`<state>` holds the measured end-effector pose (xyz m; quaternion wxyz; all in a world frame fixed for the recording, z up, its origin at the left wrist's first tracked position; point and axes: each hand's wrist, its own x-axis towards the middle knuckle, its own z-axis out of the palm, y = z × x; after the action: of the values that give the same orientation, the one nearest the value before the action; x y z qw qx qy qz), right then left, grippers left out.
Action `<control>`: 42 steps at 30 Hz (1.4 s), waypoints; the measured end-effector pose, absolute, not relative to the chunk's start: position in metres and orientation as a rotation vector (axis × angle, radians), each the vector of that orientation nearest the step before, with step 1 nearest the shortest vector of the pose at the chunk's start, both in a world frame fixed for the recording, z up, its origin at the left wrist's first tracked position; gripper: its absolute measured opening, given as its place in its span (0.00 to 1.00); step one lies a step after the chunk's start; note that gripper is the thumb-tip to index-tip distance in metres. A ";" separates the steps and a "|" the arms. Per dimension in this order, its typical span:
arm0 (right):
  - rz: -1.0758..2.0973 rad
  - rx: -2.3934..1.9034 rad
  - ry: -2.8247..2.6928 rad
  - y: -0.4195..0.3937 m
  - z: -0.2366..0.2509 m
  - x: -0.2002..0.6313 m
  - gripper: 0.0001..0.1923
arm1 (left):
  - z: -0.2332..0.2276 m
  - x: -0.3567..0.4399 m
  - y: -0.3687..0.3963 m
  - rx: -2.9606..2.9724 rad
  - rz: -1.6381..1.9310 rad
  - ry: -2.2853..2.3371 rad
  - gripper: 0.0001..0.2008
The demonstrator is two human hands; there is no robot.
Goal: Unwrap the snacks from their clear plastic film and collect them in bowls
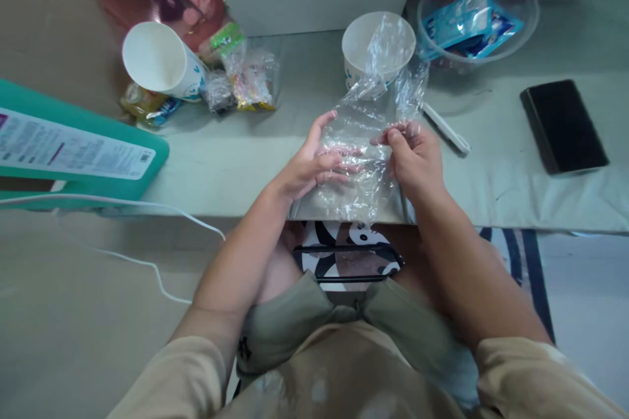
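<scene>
A crinkled sheet of clear plastic film [366, 193] spreads over the table's front part between my hands and reaches back to the white paper cup [351, 55]. My left hand [317, 160] is at the film's left side with its fingers spread; the fingertips show partly through the film. On the right, my right hand [415, 150] pinches the film between thumb and fingers. Whether the film is a bag or a single layer, I cannot tell. A white pen-like stick [446, 129] lies just right of my right hand.
A clear plastic bowl [528, 19] holds blue packets [459, 19]. A black phone-like slab [564, 126] lies at the right. To the left are another paper cup [154, 55], snack wrappers [248, 78], a green box-like object [152, 150] and a white cable [162, 206] over the edge.
</scene>
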<state>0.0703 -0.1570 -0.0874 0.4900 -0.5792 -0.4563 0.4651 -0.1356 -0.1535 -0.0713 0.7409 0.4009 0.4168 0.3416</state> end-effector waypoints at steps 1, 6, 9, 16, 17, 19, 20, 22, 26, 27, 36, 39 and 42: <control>1.100 -1.451 -1.118 -0.156 -0.088 0.072 0.12 | -0.070 -0.135 -0.155 0.901 0.743 0.958 0.51; 1.001 -1.568 -1.123 -0.155 -0.086 0.079 0.08 | -0.067 -0.141 -0.154 0.881 0.664 1.101 0.39; 1.108 -1.439 -1.158 -0.158 -0.077 0.078 0.09 | -0.068 -0.149 -0.150 0.794 0.473 0.940 0.28; 1.431 -1.263 -1.209 -0.165 -0.069 0.075 0.13 | -0.071 -0.131 -0.145 0.837 0.502 0.877 0.20; 1.453 -1.270 -1.215 -0.166 -0.070 0.075 0.12 | -0.071 -0.129 -0.144 0.874 0.563 0.923 0.18; 1.468 -1.312 -1.226 -0.165 -0.073 0.077 0.12 | -0.071 -0.127 -0.144 0.972 0.700 1.015 0.15; 1.456 -1.339 -1.233 -0.165 -0.076 0.078 0.12 | -0.070 -0.128 -0.144 1.021 0.760 1.056 0.15; 1.379 -1.380 -1.256 -0.164 -0.080 0.080 0.11 | -0.069 -0.133 -0.145 1.097 0.839 1.108 0.13; 1.188 -1.331 -1.311 -0.164 -0.082 0.080 0.12 | -0.067 -0.148 -0.148 1.095 0.800 1.045 0.19; 1.166 -1.291 -1.330 -0.165 -0.081 0.080 0.12 | -0.067 -0.150 -0.148 1.076 0.758 1.018 0.23; 1.029 -1.055 -1.456 -0.169 -0.072 0.083 0.15 | -0.070 -0.143 -0.143 1.021 0.751 0.971 0.14; 1.065 -1.049 -1.470 -0.171 -0.070 0.086 0.18 | -0.073 -0.145 -0.142 1.023 0.783 0.982 0.04; 1.065 -1.053 -1.454 -0.169 -0.072 0.087 0.17 | -0.075 -0.149 -0.139 1.054 0.756 0.914 0.01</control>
<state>0.0871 -0.1692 -0.0724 0.5030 -0.4361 -0.6019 0.4411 -0.1491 -0.1390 -0.0752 0.7014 0.4734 0.4106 0.3397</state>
